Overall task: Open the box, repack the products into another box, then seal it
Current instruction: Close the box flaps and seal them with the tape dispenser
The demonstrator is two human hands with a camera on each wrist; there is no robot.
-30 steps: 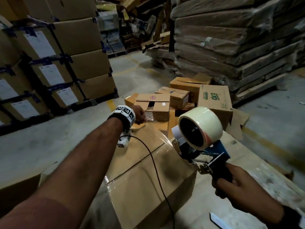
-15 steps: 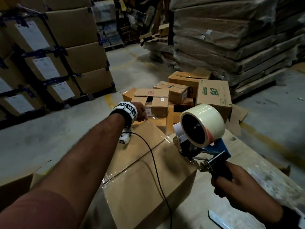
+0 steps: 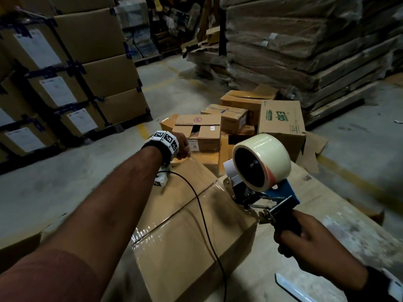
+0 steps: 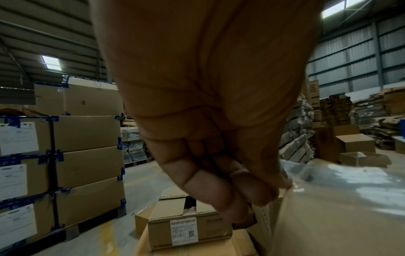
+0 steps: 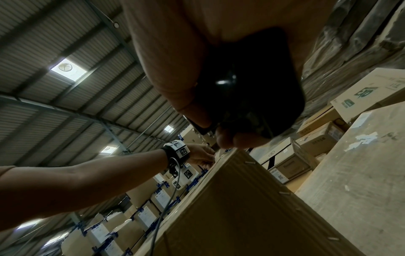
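A large brown cardboard box lies in front of me with clear tape running across its top. My left hand reaches to the box's far edge. There its curled fingers and thumb pinch the clear tape over the corner. My right hand grips the black handle of a blue tape dispenser, which carries a fat roll of pale tape. The dispenser's front end sits at the box's right top edge.
Several small cartons and a green-printed box are piled just beyond the big box. Strapped, labelled boxes stand stacked at the left, and wrapped flat cardboard stacks at the right. A pale blade-like strip lies beside my right wrist.
Almost nothing has moved. My left hand stays at the box's far edge and the dispenser stays at the right top edge. Only the view has shifted a little.
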